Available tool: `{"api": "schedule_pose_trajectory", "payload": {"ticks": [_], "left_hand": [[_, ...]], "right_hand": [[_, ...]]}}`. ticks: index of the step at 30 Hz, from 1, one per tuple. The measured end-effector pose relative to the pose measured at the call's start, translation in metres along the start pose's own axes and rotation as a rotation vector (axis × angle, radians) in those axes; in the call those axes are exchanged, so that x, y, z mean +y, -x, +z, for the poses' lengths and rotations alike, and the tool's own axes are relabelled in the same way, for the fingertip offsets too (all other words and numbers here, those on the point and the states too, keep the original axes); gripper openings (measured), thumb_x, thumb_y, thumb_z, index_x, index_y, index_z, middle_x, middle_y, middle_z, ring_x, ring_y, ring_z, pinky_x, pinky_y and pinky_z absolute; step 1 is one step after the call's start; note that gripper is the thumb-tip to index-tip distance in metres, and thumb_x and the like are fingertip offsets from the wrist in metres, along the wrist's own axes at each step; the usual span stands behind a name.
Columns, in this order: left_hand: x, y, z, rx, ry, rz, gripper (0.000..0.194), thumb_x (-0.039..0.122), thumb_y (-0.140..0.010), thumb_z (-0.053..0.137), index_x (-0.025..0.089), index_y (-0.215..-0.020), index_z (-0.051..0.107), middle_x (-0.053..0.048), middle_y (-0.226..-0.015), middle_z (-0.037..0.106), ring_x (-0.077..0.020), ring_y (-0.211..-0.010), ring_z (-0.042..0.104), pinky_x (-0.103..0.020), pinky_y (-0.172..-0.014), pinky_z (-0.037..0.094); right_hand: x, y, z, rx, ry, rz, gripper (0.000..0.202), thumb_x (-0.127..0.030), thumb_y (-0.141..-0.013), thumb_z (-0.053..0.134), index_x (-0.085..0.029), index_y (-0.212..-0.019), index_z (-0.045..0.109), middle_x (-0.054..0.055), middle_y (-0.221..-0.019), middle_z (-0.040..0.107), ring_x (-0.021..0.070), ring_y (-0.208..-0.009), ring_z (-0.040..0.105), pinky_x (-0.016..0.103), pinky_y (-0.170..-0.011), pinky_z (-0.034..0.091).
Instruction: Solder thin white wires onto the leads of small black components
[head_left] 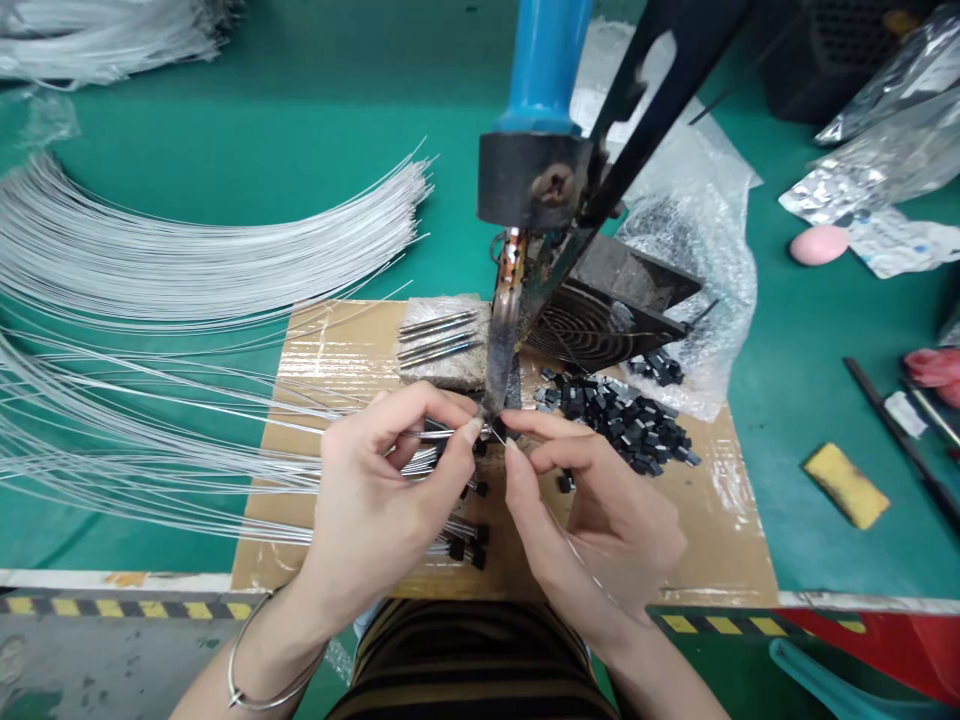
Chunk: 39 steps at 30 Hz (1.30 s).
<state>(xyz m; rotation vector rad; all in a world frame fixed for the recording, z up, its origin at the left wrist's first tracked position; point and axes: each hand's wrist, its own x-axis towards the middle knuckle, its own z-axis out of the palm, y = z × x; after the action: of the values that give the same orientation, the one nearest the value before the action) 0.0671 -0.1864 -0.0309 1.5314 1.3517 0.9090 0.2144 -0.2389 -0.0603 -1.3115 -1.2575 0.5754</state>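
Note:
A soldering iron [546, 70] with a blue handle hangs from a black stand, tip down. Just under the tip, my left hand [390, 490] is closed, thumb and fingers pinching a thin silvery cable [429, 434] by its end. My right hand [600, 510] pinches a fine strand of solder wire [498, 437] close to the tip; its tail runs over the palm towards the wrist. The exact contact at the tip is too small to make out. Beneath my hands lie several cables ending in small black connectors [469, 550].
Loose black connectors [622, 415] are heaped on the cardboard [720, 540], beside a round-grilled fan [600, 320]. Metal rods [439, 340] rest on a wrapped block. Bundled white cables [225, 265] spread leftward. A yellow sponge [846, 485] and bubble wrap [694, 270] lie right.

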Motion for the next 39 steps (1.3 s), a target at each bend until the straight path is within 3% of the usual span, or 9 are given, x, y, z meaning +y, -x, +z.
{"api": "schedule_pose_trajectory", "payload": {"ticks": [8,17,30,39], "left_hand": [[0.0012,0.0001,-0.0006,-0.017,-0.016,-0.03,0.011,0.016,-0.09,0.074,0.024,-0.083,0.076,0.001,-0.089,0.078,-0.0177,-0.08,0.072,-0.03,-0.066,0.053],[0.0008,-0.0014,0.0024,-0.002,-0.031,-0.013,0.012,0.015,-0.091,0.073,0.024,-0.083,0.075,0.001,-0.088,0.079,-0.0191,-0.083,0.074,-0.036,-0.077,0.054],[0.0019,0.002,0.0003,0.002,-0.046,-0.016,0.011,0.017,-0.091,0.073,0.024,-0.083,0.075,0.0,-0.088,0.079,-0.0199,-0.083,0.074,-0.037,-0.076,0.053],[-0.0001,0.001,0.0014,-0.005,-0.055,-0.02,0.011,0.017,-0.09,0.072,0.023,-0.082,0.074,-0.002,-0.087,0.079,-0.0211,-0.082,0.073,-0.038,-0.074,0.054]], "right_hand": [[0.0003,-0.0005,-0.0001,-0.001,0.019,-0.007,0.027,0.003,-0.084,0.073,-0.022,-0.092,0.067,0.005,-0.105,0.083,0.0194,-0.097,0.081,0.034,-0.092,0.065],[-0.0018,-0.0003,0.0002,0.01,0.051,-0.019,0.026,0.002,-0.083,0.074,-0.022,-0.092,0.068,0.005,-0.103,0.083,0.0192,-0.094,0.082,0.032,-0.088,0.066],[0.0007,0.0005,0.0005,0.012,0.045,-0.014,0.025,-0.001,-0.085,0.074,-0.024,-0.093,0.068,0.005,-0.104,0.083,0.0227,-0.095,0.082,0.038,-0.088,0.067],[0.0012,-0.001,0.001,0.006,0.04,-0.017,0.026,0.001,-0.084,0.074,-0.023,-0.092,0.068,0.004,-0.102,0.083,0.0208,-0.095,0.082,0.035,-0.089,0.066]]}}
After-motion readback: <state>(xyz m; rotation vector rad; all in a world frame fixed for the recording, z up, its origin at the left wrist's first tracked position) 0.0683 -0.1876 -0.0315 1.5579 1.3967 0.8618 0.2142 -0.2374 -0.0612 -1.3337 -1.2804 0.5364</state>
